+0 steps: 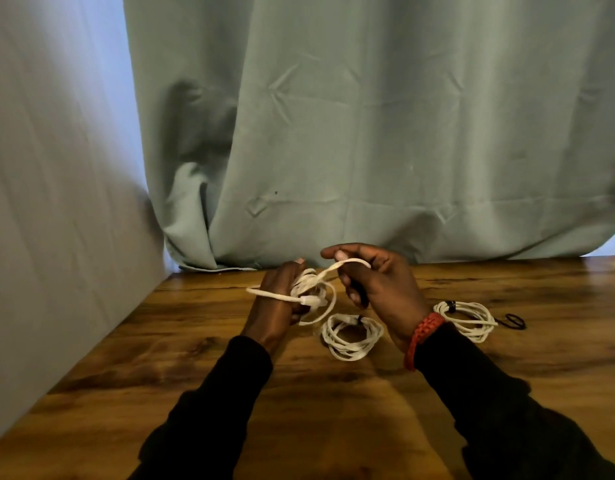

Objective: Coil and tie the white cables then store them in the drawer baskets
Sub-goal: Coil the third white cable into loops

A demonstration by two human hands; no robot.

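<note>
My left hand (280,299) grips a bundle of white cable (311,289) above the wooden table, with loops of it lying around the fingers. A strand runs from that bundle up to my right hand (375,285), which pinches it between thumb and fingers. Two coiled white cables lie on the table: one coil (351,336) sits just below my hands with a dark tie on its top, the other coil (467,318) rests to the right beside my right wrist, also bound by a dark tie.
A loose black tie loop (513,321) lies on the wooden table (195,368) right of the far coil. A green curtain (368,133) hangs behind the table; a pale wall (57,202) borders the left. No drawer baskets are in view.
</note>
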